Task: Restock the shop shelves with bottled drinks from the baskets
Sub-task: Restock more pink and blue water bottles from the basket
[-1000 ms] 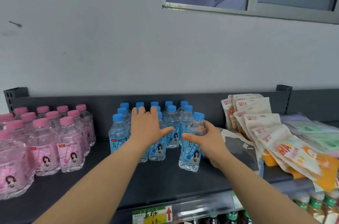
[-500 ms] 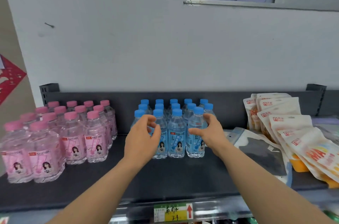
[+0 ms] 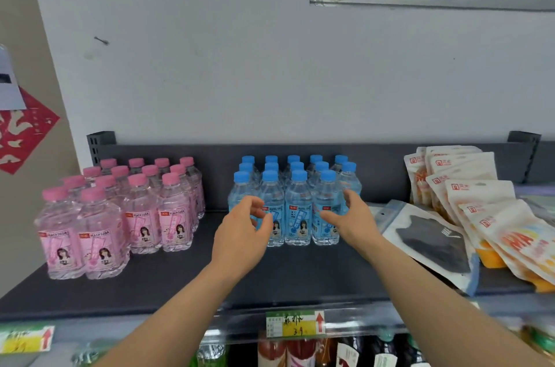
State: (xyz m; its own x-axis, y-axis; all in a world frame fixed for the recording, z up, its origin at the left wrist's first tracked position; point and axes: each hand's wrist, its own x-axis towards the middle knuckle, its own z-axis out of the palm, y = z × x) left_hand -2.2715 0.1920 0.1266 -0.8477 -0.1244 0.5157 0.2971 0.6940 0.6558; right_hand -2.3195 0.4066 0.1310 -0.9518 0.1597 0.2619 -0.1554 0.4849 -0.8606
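Note:
Several blue-capped soda bottles (image 3: 297, 204) stand in tidy rows at the middle of the dark top shelf (image 3: 300, 276). My left hand (image 3: 243, 234) hovers just in front of the group's left corner, fingers loosely curled and holding nothing. My right hand (image 3: 351, 216) is by the group's right front corner, fingers relaxed beside the rightmost front bottle; whether they touch it I cannot tell. Several pink-capped peach soda bottles (image 3: 120, 210) stand in rows at the shelf's left.
Snack pouches (image 3: 480, 210) and a flat black-and-white packet (image 3: 432, 240) lie overlapping on the shelf's right. Price tags (image 3: 295, 323) hang on the shelf's front rail. Dark bottles (image 3: 300, 351) fill the shelf below. A white wall and a window rise behind.
The right hand has let go of the blue bottle, which now stands in the front row. Both hands have drawn back from the group, and my view has pulled away and shifted left.

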